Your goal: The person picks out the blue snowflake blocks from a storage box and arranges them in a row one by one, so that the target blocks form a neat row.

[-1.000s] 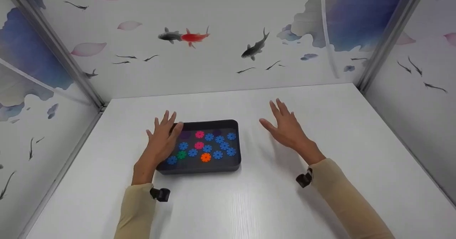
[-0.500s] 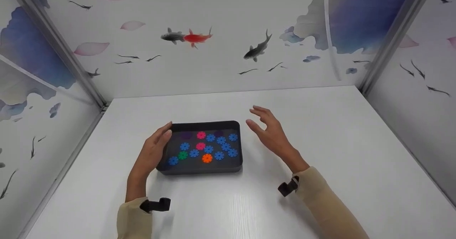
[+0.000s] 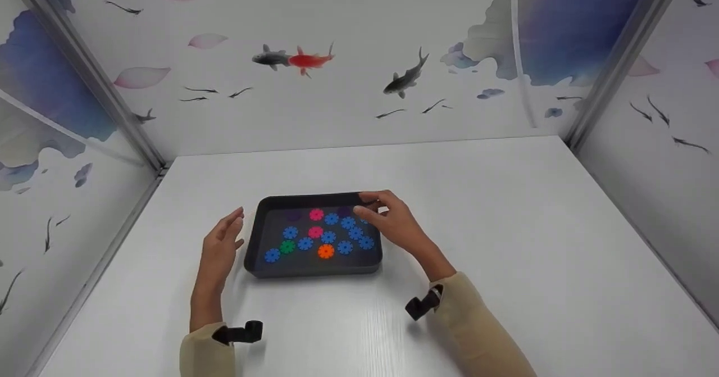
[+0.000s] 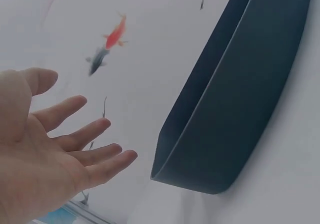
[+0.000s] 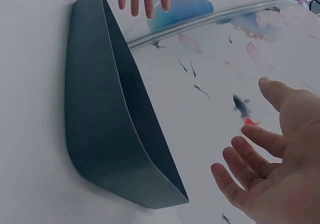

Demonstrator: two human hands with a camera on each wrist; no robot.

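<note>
A dark rectangular tray [image 3: 314,267] lies on the white table with several small notched plastic discs in it, mostly blue. Among them are two pink discs, an orange disc [image 3: 326,251] and a green disc [image 3: 287,246]. My left hand [image 3: 219,250] is beside the tray's left side, apart from it, fingers extended and holding nothing. Above the tray's back right corner is my right hand [image 3: 396,219], its fingers loosely bent with nothing between them. The right wrist view shows the right palm [image 5: 285,169] apart from the tray wall [image 5: 95,94]; the left palm [image 4: 45,154] is likewise bare.
The white table [image 3: 494,208] extends around the tray on all sides. Behind it stands a white wall panel [image 3: 348,101] printed with fish and petals, with similar panels left and right. Both wrists carry small black cameras, the left camera [image 3: 247,332] near the front.
My left hand has drawn back from the tray's left rim, off to the left and toward me. My right hand has moved left, to the tray's right end. The discs look unmoved.
</note>
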